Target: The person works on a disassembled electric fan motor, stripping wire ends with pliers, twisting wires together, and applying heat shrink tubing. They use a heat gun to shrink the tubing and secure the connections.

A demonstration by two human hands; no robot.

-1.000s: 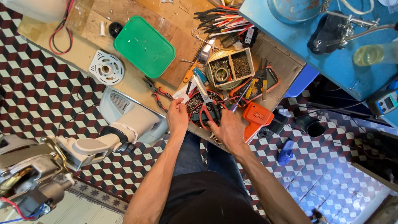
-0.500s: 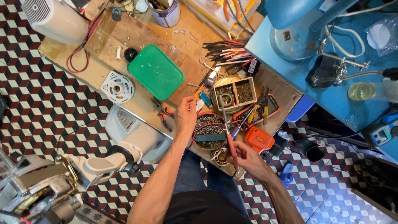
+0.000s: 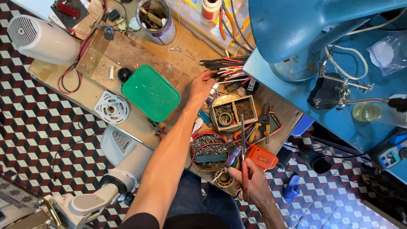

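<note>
Counter (image 3: 127, 55): wooden, cluttered, set over a red, black and white checkered floor (image 3: 34, 127). A large blue machine housing (image 3: 305, 25) filled the upper right, above a blue surface carrying a clamp stand (image 3: 335, 87). A white fan-like appliance (image 3: 38, 38) lay at the counter's upper left corner; a second white appliance (image 3: 123, 148) sat off the near edge, lower left.

Green rectangular lid (image 3: 151, 92) lay flat near mid-counter, with a white round grille part (image 3: 111, 108) just to its left. A metal can (image 3: 156, 17) holding tools stood at the top edge.

Left hand (image 3: 201, 87) was stretched out across the counter, fingers spread and touching the near ends of a bundle of dark and coloured wires (image 3: 229, 67); could not tell whether any wire was actually gripped. The bundle lay between the green lid and the blue surface.

Right hand (image 3: 250, 180) was at the near counter edge, fingers wrapped around the red handle of a long slim tool (image 3: 243, 152), its metal shaft pointing away over the clutter.

Between the hands: a small divided box of screws (image 3: 235, 112), a round tin of hardware (image 3: 209, 149) and an orange device (image 3: 262, 157), the last just beside the right hand
</note>
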